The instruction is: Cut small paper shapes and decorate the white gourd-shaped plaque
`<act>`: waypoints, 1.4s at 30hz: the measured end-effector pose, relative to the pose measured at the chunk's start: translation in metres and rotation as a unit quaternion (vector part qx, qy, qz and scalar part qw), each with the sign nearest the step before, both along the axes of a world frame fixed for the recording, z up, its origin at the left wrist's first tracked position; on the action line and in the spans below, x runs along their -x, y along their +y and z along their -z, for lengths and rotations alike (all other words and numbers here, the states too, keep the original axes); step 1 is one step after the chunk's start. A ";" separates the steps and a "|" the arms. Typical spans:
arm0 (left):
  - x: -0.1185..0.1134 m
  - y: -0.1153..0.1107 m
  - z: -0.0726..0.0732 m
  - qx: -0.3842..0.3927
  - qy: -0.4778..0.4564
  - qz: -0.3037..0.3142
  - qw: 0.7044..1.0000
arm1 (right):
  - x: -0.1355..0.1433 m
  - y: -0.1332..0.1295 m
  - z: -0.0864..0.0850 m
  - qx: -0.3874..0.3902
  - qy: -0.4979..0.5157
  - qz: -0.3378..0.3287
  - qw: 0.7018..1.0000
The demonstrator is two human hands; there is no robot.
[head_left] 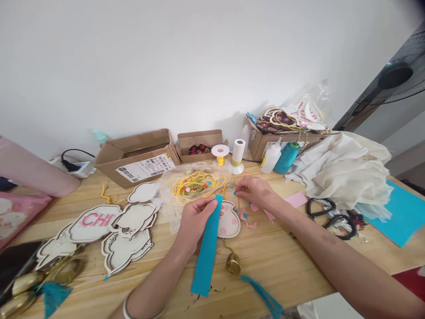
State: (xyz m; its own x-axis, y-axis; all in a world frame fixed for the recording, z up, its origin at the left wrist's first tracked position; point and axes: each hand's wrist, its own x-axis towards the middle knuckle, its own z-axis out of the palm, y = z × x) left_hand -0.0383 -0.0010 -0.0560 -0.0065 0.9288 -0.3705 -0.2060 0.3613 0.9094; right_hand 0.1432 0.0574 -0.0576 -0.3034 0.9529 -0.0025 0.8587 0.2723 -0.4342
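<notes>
My left hand (198, 217) pinches the top end of a long blue strip (207, 252), felt or paper, which slants down toward the table's front. Beyond and to the left of my right forearm, my right hand (254, 191) is closed at the fingertips on a small blue scrap (235, 193). Partly behind the strip lies a pale gourd-shaped piece (229, 221) with pink dots. A brass bell (233, 264) with a blue tassel (262, 294) hangs from its lower cord on the tabletop. Pink scraps (247, 220) lie beside it.
Black-handled scissors (340, 226) lie right of my forearm, near white cloth (345, 168) and a blue sheet (405, 217). Cardboard boxes (139, 161), a glue bottle (271, 158) and a teal thread spool (287, 158) line the back. Cloud-shaped frames (128, 252) are at left.
</notes>
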 end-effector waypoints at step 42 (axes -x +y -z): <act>-0.003 -0.004 -0.007 -0.031 0.056 0.024 0.998 | 0.002 -0.011 -0.001 -0.003 0.024 0.009 1.000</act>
State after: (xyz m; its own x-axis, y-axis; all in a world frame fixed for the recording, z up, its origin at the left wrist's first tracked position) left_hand -0.0353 -0.0049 -0.0492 -0.0002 0.9502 -0.3115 -0.0849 0.3104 0.9468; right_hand 0.1413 0.0467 -0.0566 -0.2858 0.9582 0.0164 0.8421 0.2593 -0.4728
